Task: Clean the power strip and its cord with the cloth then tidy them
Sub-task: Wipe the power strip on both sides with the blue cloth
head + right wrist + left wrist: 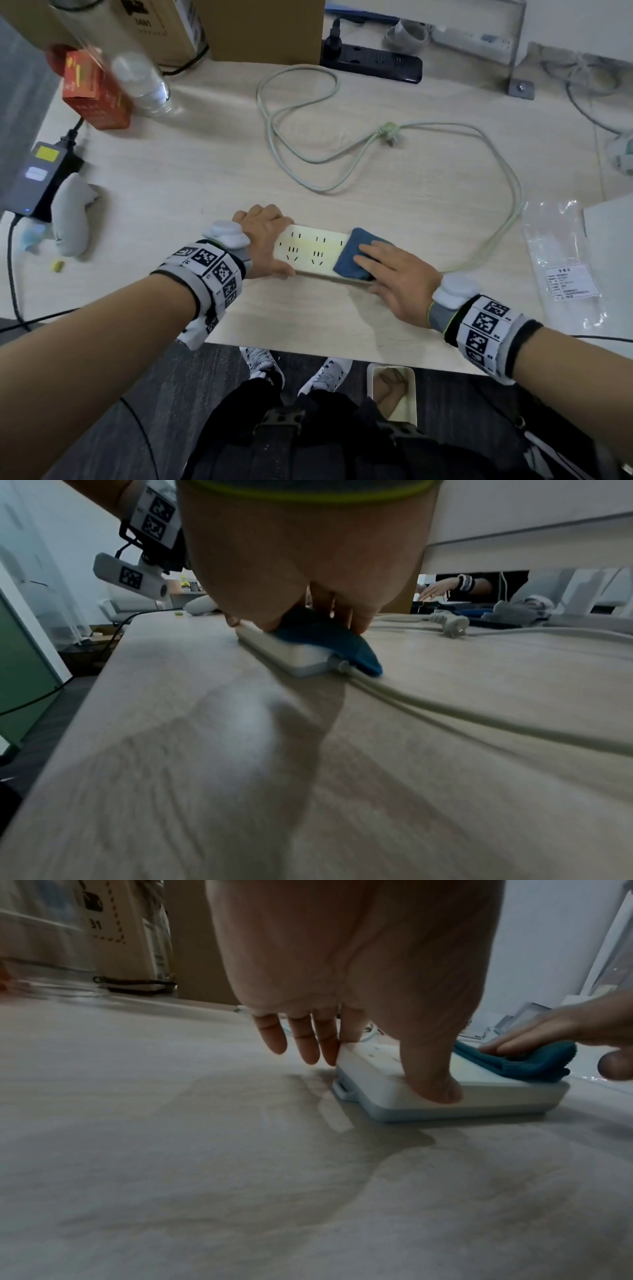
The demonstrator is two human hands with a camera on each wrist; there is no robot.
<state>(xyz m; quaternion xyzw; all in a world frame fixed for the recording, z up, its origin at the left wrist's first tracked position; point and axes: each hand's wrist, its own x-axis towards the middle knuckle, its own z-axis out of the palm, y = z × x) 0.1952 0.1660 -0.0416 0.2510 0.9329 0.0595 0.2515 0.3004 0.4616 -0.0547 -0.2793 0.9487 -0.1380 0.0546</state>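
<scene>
Left hand (263,236) clamped over the left end of the strip (317,251), thumb (433,1088) pressed on the near edge, fingers (329,1039) down the far side, pinning it flat on the table (205,171). Right hand (399,274) laid flat, fingers straight and close together, pressing the cloth (352,255) onto the right end of the strip. Cloth folded, blue, draped over that end and partly down its end face, beside where the cord (507,219) leaves. Cord running out past the right hand, looping far beyond both hands and back, its plug (388,132) lying loose on the table well beyond the strip.

Beyond the left hand: a clear bottle (144,82), contents not discernible, touching a red carton (94,94). Below the table edge, near the right forearm, an open white bin (392,394) with something tan inside, unclear what. Right of the right hand, a flat plastic bag (565,270) with a label.
</scene>
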